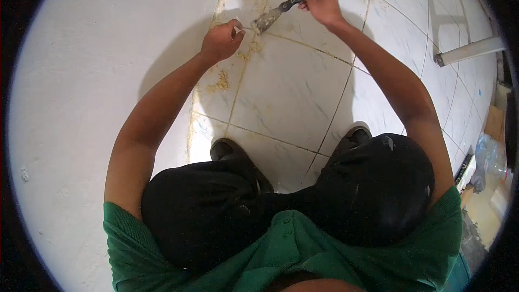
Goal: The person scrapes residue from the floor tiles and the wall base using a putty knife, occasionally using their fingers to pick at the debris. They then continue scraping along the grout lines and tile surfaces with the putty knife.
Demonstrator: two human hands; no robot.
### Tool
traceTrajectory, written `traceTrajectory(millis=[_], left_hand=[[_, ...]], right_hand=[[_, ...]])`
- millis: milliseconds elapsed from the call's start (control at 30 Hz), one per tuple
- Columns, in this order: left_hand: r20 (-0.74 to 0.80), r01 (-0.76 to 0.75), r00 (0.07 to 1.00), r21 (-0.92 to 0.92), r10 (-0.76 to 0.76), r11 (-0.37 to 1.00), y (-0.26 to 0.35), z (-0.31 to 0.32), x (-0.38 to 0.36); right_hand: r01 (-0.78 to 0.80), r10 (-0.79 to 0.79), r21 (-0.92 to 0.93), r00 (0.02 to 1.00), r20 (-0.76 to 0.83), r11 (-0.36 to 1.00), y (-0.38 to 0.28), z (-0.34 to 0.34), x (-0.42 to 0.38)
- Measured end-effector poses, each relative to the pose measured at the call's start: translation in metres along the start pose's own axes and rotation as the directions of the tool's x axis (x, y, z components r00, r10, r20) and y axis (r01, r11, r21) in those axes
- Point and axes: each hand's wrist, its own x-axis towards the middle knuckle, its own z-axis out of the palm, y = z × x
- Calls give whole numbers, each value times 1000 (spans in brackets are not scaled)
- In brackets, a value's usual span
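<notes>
My right hand (323,5) is closed round the dark handle of a putty knife (268,20), whose blade is smeared with pale material and points down to the left. Close to the blade's tip, my left hand (223,40) pinches a small thin item that is too small to make out. Both hands are over the white tiled floor (292,84). Yellowish crumbs (220,82) lie on the tiles below my left hand, and more residue runs along the wall's foot.
A white wall (81,75) rises on the left. My shoes (230,150) stand on the tiles below. At the right are a pale leg of some furniture (470,51), a clear plastic bottle (489,154) and assorted scraps.
</notes>
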Motion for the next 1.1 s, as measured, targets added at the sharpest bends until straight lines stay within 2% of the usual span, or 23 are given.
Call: traceTrajectory(millis=[67,200,300,400,500,600,700,733,833,933,1033,1100], left_hand=[[17,16,1000,-5,-15,1000,-2,1,-2],[-15,11,1000,-30,-11,999,-11,5,1],[-25,17,1000,-23,-18,1000,-12,0,4],[-20,10,1000,-38,-11,999,-9,1,3],[-14,-10,1000,-29,10,1000,-6,2,2],[-33,-36,999,-9,36,999,-8,8,4],[-18,-42,999,-24,42,999,-6,8,7],[-13,-38,999,-32,38,999,-5,8,8],[10,-3,1000,-35,3,999,-1,6,8],[-8,-22,1000,-17,22,1000,-4,8,5],[8,-3,1000,-18,3,1000,-3,5,4],[15,4,1000,-20,-4,1000,-1,3,4]], right_hand=[[57,-59,-39,998,-34,998,0,-17,8],[13,-23,-123,996,-81,992,-8,-40,7],[-30,21,-109,996,-82,994,-2,-46,1],[-56,57,-129,998,1,990,-7,-54,-11],[-39,83,-300,987,136,953,-17,-59,-24],[149,-51,-470,975,215,870,-10,-54,-30],[260,-60,-593,940,335,762,-10,-50,-31],[271,-6,-630,921,389,728,-9,-47,-28],[215,95,-591,889,448,778,0,-39,-33],[247,111,-596,860,498,764,0,-36,-36],[26,344,-555,760,552,832,-13,-40,-35],[-49,347,-473,746,568,880,-9,-40,-36]])
